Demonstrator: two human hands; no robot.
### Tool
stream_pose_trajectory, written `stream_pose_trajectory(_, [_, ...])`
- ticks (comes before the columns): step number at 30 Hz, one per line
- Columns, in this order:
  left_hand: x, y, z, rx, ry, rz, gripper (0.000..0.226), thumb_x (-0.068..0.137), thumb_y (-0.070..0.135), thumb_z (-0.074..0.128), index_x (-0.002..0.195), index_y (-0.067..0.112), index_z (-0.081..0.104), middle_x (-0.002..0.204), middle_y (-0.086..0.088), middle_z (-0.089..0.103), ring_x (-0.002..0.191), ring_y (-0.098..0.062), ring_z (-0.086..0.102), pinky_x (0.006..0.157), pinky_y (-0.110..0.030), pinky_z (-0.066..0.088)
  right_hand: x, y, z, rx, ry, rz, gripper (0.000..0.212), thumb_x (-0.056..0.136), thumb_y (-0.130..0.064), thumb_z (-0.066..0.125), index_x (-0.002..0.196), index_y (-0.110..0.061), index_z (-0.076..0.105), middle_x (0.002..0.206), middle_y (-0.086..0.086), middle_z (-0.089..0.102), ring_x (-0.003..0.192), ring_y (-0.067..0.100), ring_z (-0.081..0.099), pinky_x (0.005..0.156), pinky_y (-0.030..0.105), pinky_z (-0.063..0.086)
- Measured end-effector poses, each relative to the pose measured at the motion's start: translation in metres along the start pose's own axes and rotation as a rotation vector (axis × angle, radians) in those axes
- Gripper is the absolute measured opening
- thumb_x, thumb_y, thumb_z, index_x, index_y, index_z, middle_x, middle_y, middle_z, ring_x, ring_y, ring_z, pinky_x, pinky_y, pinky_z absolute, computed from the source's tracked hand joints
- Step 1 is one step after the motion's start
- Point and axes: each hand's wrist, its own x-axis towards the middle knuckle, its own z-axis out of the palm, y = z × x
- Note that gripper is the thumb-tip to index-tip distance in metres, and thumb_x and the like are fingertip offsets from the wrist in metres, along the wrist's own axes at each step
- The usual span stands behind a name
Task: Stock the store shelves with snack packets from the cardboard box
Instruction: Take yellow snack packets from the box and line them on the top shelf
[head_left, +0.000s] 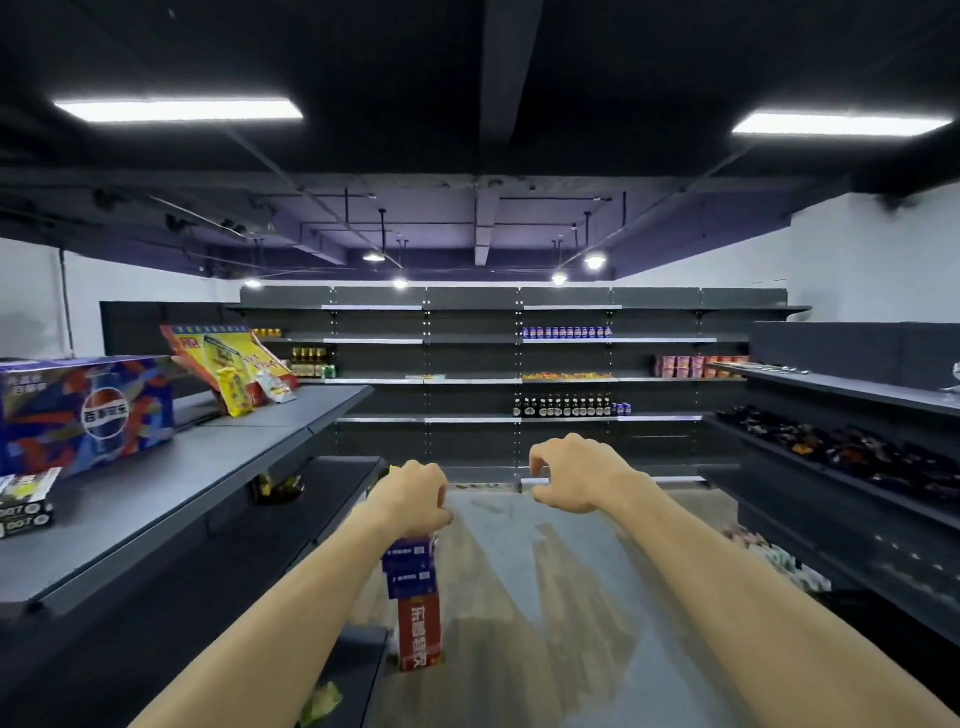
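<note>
Snack packets (411, 577), blue over red, stacked: we log them hanging from the left hand (413, 499), fingers clamped on top; right hand (571, 475) outstretched, half-curled, thumb apart, empty.

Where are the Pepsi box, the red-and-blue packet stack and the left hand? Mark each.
Pepsi box (106, 415): head view, round logo on its front.
red-and-blue packet stack (420, 629): head view, red lower packet.
left hand (410, 496): head view, back of the hand.
</note>
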Motion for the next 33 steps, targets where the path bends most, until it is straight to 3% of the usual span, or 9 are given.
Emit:
stream_pose_trajectory(7, [0.116, -0.027, 0.022, 0.104, -0.007, -0.065, 0.019, 0.087, 0.043, 0.061, 0.088, 0.023, 0.059, 0.091, 0.007, 0.063, 0.080, -0.012, 0.060, 0.065, -0.026, 0.047, 0.150, 0.055, 0.042, 0.074, -0.055, -0.065, 0.031, 0.088, -0.034, 0.056, 0.117, -0.025, 0.060, 0.122, 0.001, 0.059, 0.104, 0.025, 0.060, 0.086, 0.033, 0.047])
stream_pose_trajectory(18, [0.290, -0.149, 0.088, 0.108, -0.004, -0.204, 0.017, 0.087, 0.038, 0.062, 0.089, 0.022, 0.065, 0.090, 0.003, 0.067, 0.076, -0.017, 0.062, 0.063, -0.029, 0.045, 0.384, 0.017, 0.142, 0.049, -0.036, -0.274, 0.028, 0.090, -0.037, 0.054, 0.115, -0.025, 0.059, 0.116, 0.002, 0.062, 0.097, 0.022, 0.060, 0.076, 0.033, 0.046])
stream_pose_trajectory(25, [0.446, -0.236, 0.128, 0.048, -0.041, -0.223, 0.013, 0.088, 0.034, 0.062, 0.088, 0.022, 0.066, 0.087, 0.003, 0.067, 0.075, -0.014, 0.062, 0.066, -0.029, 0.051, 0.539, 0.034, 0.182, 0.030, -0.050, -0.234, 0.029, 0.091, -0.038, 0.052, 0.116, -0.026, 0.059, 0.119, 0.003, 0.061, 0.104, 0.026, 0.060, 0.083, 0.035, 0.047])
stream_pose_trajectory(30, [0.552, -0.254, 0.170, 0.030, -0.045, -0.246, 0.016, 0.087, 0.034, 0.062, 0.086, 0.018, 0.066, 0.081, 0.002, 0.067, 0.071, -0.015, 0.063, 0.055, -0.026, 0.043, 0.630, 0.073, 0.219, 0.014, -0.081, -0.197, 0.029, 0.090, -0.038, 0.051, 0.116, -0.027, 0.058, 0.120, 0.004, 0.061, 0.104, 0.027, 0.060, 0.084, 0.036, 0.047])
stream_pose_trajectory(33, [0.612, -0.258, 0.204, -0.008, -0.067, -0.276, 0.016, 0.087, 0.034, 0.063, 0.085, 0.018, 0.065, 0.082, 0.001, 0.067, 0.072, -0.015, 0.063, 0.057, -0.026, 0.045, 0.683, 0.103, 0.248, 0.004, -0.108, -0.204, 0.030, 0.091, -0.037, 0.051, 0.118, -0.025, 0.057, 0.122, 0.005, 0.060, 0.104, 0.027, 0.060, 0.086, 0.036, 0.048])
